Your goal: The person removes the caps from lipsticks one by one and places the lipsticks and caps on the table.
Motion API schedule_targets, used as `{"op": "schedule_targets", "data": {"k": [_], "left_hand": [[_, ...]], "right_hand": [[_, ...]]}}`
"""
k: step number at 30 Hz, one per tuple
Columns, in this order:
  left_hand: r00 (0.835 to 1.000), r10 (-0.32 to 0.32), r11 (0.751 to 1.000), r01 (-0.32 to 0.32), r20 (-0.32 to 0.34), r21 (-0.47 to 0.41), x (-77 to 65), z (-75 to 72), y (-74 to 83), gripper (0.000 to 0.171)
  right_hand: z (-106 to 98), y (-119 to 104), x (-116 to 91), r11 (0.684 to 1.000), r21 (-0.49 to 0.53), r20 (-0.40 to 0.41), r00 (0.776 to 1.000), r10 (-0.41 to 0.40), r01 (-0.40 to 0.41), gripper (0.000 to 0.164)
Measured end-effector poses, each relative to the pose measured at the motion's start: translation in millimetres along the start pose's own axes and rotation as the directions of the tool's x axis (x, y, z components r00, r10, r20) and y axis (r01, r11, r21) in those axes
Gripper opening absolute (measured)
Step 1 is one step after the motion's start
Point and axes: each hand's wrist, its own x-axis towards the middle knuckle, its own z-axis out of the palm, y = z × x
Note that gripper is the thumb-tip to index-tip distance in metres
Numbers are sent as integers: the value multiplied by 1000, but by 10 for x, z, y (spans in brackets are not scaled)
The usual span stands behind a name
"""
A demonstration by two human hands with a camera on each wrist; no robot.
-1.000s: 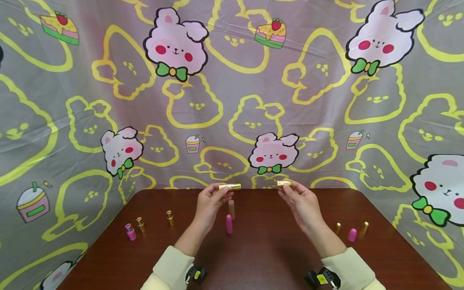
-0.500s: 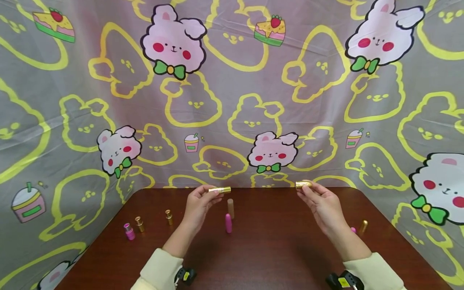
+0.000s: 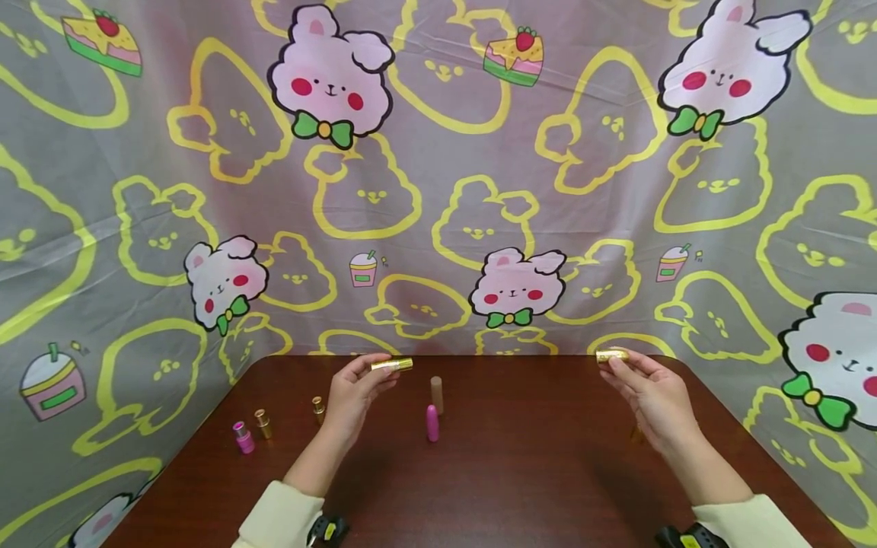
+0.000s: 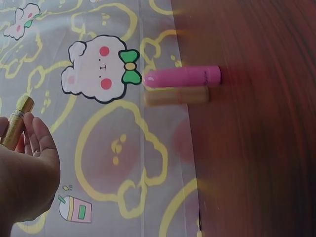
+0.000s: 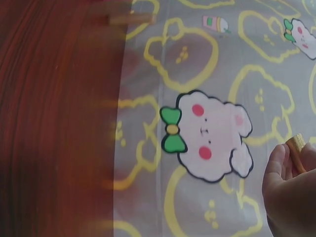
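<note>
My left hand (image 3: 351, 397) pinches a gold lipstick tube (image 3: 400, 364) above the far left of the table. Fingers curl round its lower part in the left wrist view, and the tube's narrower metallic collar (image 4: 18, 113) shows. Farther right, my right hand (image 3: 651, 392) grips a short gold lipstick cap (image 3: 607, 355) between thumb and fingers. Most of that cap (image 5: 296, 146) is covered by the hand in the right wrist view. Between the hands, a pink lipstick (image 3: 432, 423) and a tan lipstick (image 3: 437, 394) stand upright on the table.
On the left of the dark wooden table (image 3: 507, 487) stand a pink lipstick base (image 3: 243, 438) and gold lipstick bases (image 3: 263, 424), uncapped. A gold cap (image 3: 637, 434) shows partly behind my right wrist. A patterned curtain (image 3: 438, 228) hangs behind the table.
Both hands have moved apart, the left one leftward with the lipstick tube and the right one rightward with the cap. My right arm now covers the caps on the right.
</note>
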Motion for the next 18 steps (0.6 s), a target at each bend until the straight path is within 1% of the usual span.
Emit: {"op": "schedule_targets", "data": {"k": [3, 6, 8, 11, 13, 16, 18], "left_hand": [[1000, -4, 1000, 4, -7, 18, -6, -70, 3, 32], [1000, -3, 999, 4, -15, 33, -7, -141, 9, 33], [1000, 1, 999, 1, -27, 45, -11, -185, 16, 31], [999, 10, 997, -7, -42, 73, -13, -254, 19, 29], [999, 12, 995, -7, -49, 95, -19, -298, 23, 30], [999, 12, 991, -5, -50, 133, -39, -364, 29, 33], [999, 13, 987, -5, -51, 159, -56, -406, 32, 32]], "right_hand": [[-99, -25, -7, 1000, -4, -17, 1000, 5, -5, 12], [-200, -36, -7, 1000, -27, -45, 999, 5, -6, 12], [-270, -43, -9, 998, -68, -65, 998, 10, -15, 11], [-373, -56, -12, 987, -157, -113, 993, 26, -44, 8], [-445, -63, -24, 969, -241, -143, 989, 29, -64, 7], [-543, -81, -42, 927, -365, -198, 980, 9, -82, 7], [-609, -87, -61, 892, -444, -223, 975, -18, -85, 8]]}}
